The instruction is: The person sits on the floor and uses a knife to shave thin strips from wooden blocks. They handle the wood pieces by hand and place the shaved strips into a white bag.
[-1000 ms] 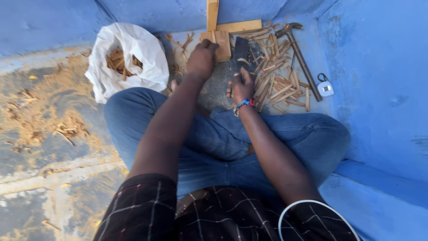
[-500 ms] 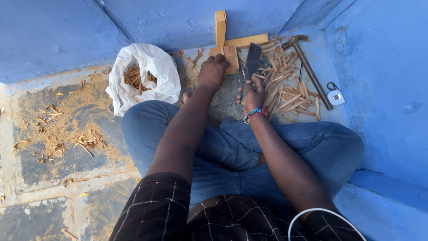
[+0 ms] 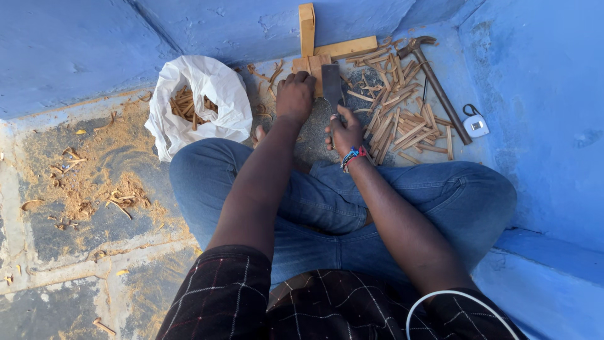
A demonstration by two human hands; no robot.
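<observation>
Rough blue-painted plaster walls (image 3: 220, 25) enclose a corner, one running along the far side and another rising on the right (image 3: 547, 94), with a low blue ledge (image 3: 541, 258) at the near right. The worn grey stone floor (image 3: 50, 296) on the left is patched with pale mortar lines and strewn with orange-brown sawdust and wood shavings (image 3: 94, 189). Bright daylight falls evenly across everything.

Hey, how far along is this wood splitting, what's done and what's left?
Done: a pile of split sticks lies on the floor to the right, and more fill the white bag. In hand: the left hand steadies a small wood block while the right hand holds a flat blade beside it. Left: that block is still whole.
</observation>
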